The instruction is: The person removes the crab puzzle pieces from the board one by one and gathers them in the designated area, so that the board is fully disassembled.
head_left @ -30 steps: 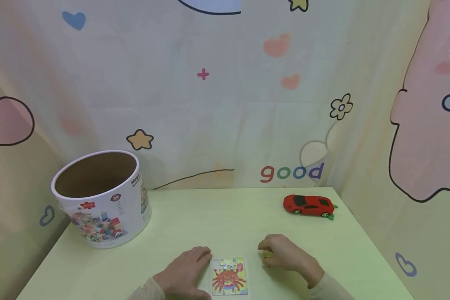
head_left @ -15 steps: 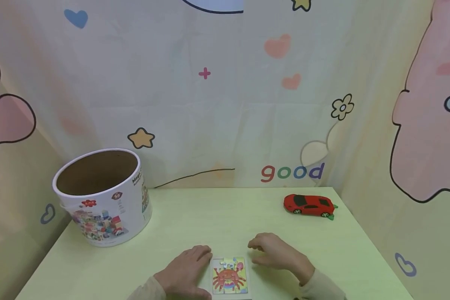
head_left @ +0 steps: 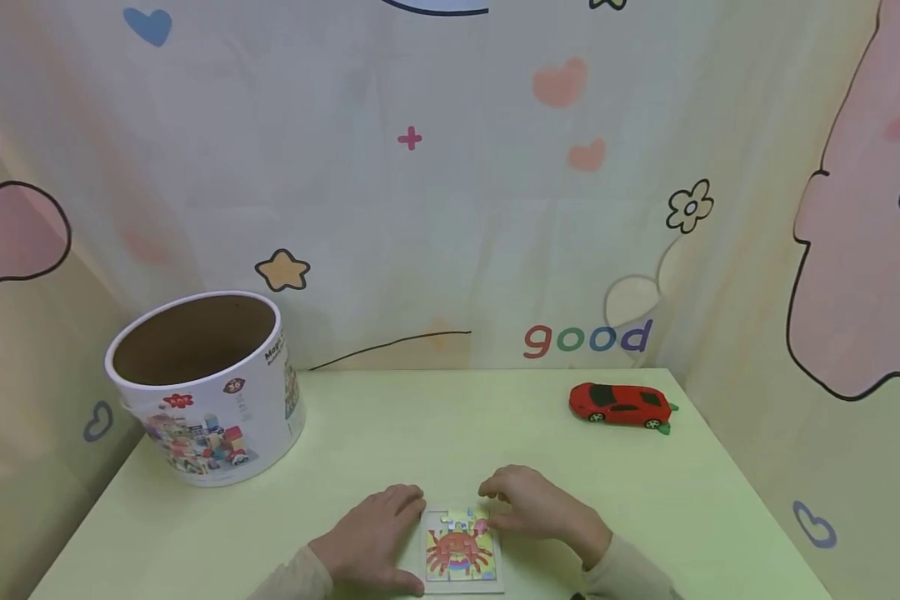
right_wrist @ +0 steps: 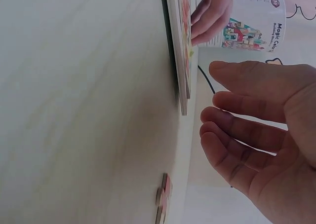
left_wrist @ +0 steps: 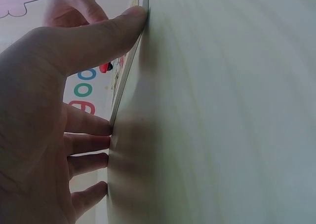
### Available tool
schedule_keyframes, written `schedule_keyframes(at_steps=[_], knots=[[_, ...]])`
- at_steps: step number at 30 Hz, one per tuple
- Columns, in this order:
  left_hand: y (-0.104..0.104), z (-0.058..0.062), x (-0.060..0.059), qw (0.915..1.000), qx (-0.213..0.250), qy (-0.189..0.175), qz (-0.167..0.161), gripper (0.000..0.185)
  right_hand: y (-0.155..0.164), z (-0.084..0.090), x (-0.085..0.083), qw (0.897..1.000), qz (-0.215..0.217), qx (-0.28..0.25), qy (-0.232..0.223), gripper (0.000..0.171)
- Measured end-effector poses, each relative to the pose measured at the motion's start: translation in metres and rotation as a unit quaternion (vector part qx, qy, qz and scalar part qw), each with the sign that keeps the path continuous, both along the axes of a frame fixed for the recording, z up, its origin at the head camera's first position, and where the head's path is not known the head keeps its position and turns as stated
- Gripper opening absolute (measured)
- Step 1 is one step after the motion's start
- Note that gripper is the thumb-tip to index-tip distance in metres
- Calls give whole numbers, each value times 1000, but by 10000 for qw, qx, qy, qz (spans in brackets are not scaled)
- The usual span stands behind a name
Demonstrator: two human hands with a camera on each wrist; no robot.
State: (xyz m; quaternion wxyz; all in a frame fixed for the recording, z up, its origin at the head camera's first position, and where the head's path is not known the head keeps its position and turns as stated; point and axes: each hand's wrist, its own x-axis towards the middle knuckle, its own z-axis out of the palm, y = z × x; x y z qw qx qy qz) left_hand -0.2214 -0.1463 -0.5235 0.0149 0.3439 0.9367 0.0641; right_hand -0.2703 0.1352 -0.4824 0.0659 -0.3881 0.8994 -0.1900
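Observation:
A small square puzzle board (head_left: 461,552) with a red crab picture lies flat near the table's front edge. My left hand (head_left: 381,533) rests on the table against the board's left edge, thumb and straight fingers touching that edge (left_wrist: 126,71). My right hand (head_left: 528,504) hovers at the board's upper right corner, fingertips over the picture. In the right wrist view the right hand (right_wrist: 252,120) has its fingers loosely extended and holds nothing. Loose puzzle pieces (right_wrist: 163,204) lie on the table under it, beside the board (right_wrist: 181,46).
A round white cardboard tub (head_left: 210,400), open and seemingly empty, stands at the table's back left. A red toy car (head_left: 621,405) sits at the back right. The pale green table (head_left: 435,425) is enclosed by patterned curtain walls on three sides.
My right hand has slid left from the table beside the board to its upper right corner. The left hand has stayed against the left edge.

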Motion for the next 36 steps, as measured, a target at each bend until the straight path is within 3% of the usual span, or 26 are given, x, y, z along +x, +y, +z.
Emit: schedule_keyframes(at_steps=[9,36], knots=[[-1,3,-1,9996,38,-276,110,108,-12,1,0,9998,29,205,-52,33],[-1,4,-1,9998,95,-144,32,106,-29,-1,3,9989,216,416,49,31]])
